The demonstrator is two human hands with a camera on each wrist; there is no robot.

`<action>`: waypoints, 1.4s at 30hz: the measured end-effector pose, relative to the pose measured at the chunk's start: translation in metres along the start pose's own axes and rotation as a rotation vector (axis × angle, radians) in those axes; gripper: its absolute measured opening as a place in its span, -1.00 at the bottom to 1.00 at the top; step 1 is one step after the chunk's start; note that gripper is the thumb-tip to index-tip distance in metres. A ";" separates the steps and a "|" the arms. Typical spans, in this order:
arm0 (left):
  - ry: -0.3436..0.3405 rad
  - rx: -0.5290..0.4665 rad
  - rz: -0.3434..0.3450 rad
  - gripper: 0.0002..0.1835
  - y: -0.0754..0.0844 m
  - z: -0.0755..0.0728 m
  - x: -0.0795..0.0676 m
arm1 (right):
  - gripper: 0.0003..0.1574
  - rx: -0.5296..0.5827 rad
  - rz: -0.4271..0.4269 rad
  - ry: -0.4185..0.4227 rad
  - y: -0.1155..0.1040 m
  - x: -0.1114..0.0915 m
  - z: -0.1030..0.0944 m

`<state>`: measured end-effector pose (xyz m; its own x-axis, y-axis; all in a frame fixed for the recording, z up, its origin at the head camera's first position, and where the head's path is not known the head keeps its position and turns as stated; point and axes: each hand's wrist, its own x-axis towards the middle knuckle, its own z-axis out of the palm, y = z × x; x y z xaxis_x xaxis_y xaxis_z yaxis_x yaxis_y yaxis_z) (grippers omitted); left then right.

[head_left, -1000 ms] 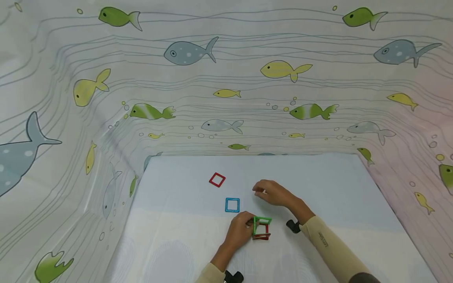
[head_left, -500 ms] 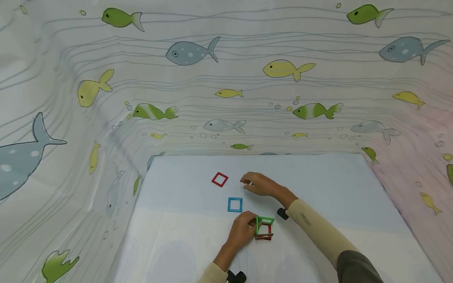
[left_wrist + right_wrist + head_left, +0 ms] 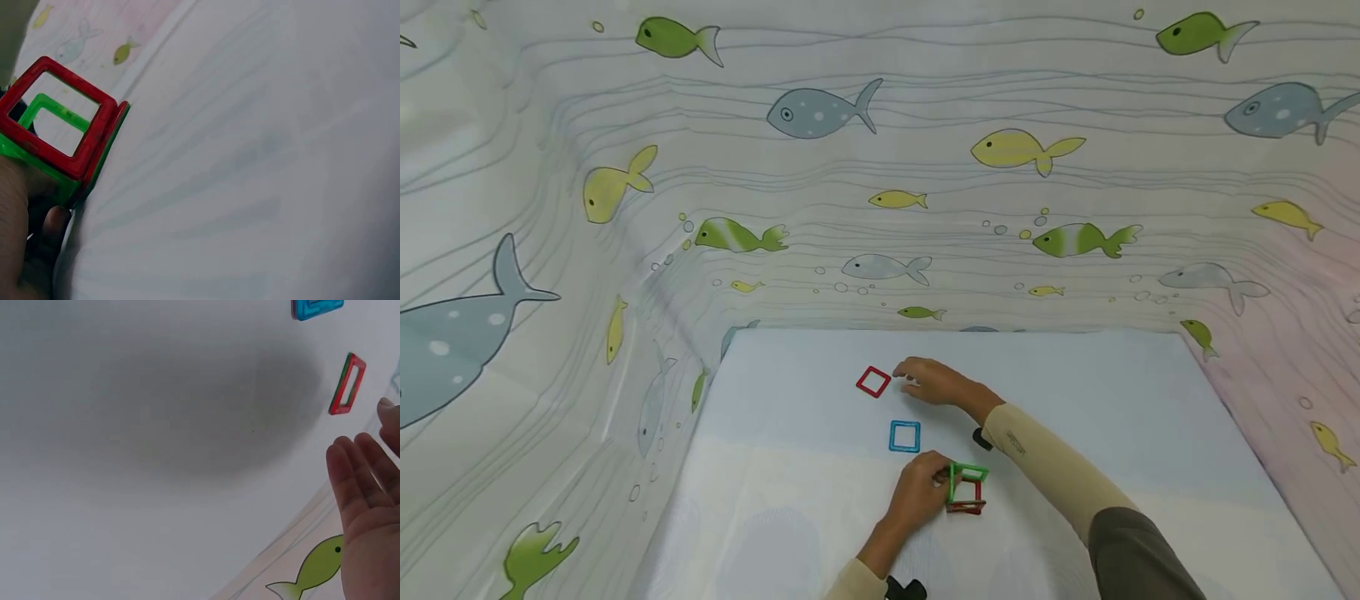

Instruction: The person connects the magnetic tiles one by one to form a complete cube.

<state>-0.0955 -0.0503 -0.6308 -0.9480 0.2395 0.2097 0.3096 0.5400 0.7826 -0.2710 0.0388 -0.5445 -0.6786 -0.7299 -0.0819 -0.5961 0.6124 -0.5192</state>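
Observation:
My left hand [image 3: 917,492] holds a small open box of magnetic square tiles [image 3: 952,485] on the table, its fingers at the green side. Red frames [image 3: 79,85] of that box face the left wrist view, with a green frame behind them. Further back, my right hand [image 3: 934,382] reaches left with fingers extended, fingertips close to the right corner of a flat red magnetic tile [image 3: 882,388]. The right wrist view shows this hand's open palm [image 3: 375,531] beside the red tile [image 3: 340,410]. Between the two hands lies a blue magnetic tile [image 3: 892,436].
A white table surface [image 3: 1075,383] spreads under everything. Fish-printed sheeting [image 3: 820,192] rises behind it and along both sides. Dark wrist-worn devices sit by the left wrist [image 3: 906,588] and under the right wrist.
My right hand has moved left and away from me, from right of the blue tile up to the red tile. The left hand keeps holding the tile box. The view has shifted slightly.

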 end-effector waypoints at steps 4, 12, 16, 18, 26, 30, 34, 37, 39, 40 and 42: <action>0.001 0.008 0.008 -0.92 0.000 0.001 0.000 | -0.53 -0.052 -0.018 -0.003 -0.003 0.012 0.002; 0.016 -0.004 0.037 -0.91 -0.002 -0.001 0.000 | -0.42 -0.059 -0.012 -0.004 -0.007 0.033 0.010; -0.001 -0.016 0.023 -0.91 -0.003 -0.001 -0.002 | -0.34 -0.087 0.008 -0.033 -0.009 0.039 0.016; -0.001 -0.017 0.019 -0.91 -0.003 -0.001 -0.003 | -0.33 -0.104 0.009 -0.045 -0.011 0.041 0.018; -0.008 -0.002 0.004 -0.90 0.000 0.000 -0.002 | -0.37 -0.135 0.039 -0.117 -0.022 0.047 0.014; -0.002 0.027 0.010 -0.91 0.001 0.000 -0.001 | -0.31 -0.153 0.079 -0.166 -0.025 0.049 0.013; 0.010 0.025 0.004 -0.90 0.002 -0.001 -0.002 | -0.30 -0.162 0.112 -0.188 -0.025 0.052 0.018; 0.016 0.020 0.008 -0.89 0.002 -0.001 -0.002 | -0.32 -0.184 0.129 -0.199 -0.025 0.054 0.021; 0.020 0.019 0.016 -0.89 0.001 -0.001 -0.003 | -0.32 -0.207 0.129 -0.200 -0.025 0.056 0.023; 0.021 0.021 0.020 -0.89 0.000 -0.001 -0.003 | -0.32 -0.228 0.125 -0.203 -0.025 0.057 0.024; 0.026 0.033 0.027 -0.89 -0.001 -0.001 -0.003 | -0.29 -0.263 0.107 -0.202 -0.026 0.058 0.025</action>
<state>-0.0927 -0.0528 -0.6316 -0.9408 0.2331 0.2460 0.3367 0.5599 0.7571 -0.2845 -0.0269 -0.5569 -0.6601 -0.6869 -0.3042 -0.6346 0.7265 -0.2634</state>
